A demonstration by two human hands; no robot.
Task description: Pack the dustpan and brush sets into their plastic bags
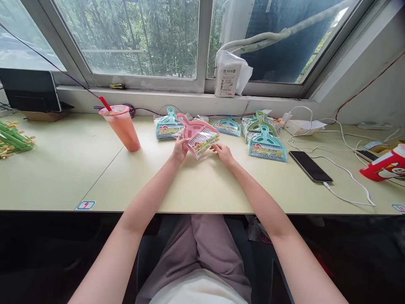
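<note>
A pink mini dustpan-and-brush set (198,131) in clear plastic wrap is held tilted just above the table, its handle toward the upper left. My left hand (180,148) grips its left edge, thumb on the front. At its lower right corner, the fingers of my right hand (223,153) pinch the wrap. Behind it lie a wrapped turquoise dustpan set (169,126) on the left and a light blue one (228,126) on the right. Farther right, a blue dustpan set (267,145) rests in front of a green one (260,119).
A pink drink cup (122,128) with a red straw stands left. To the right lie a phone (310,166) on a white cable and a red cup (384,165). A tablet (30,90) and green stems (14,139) are far left. A white box (228,79) sits on the sill.
</note>
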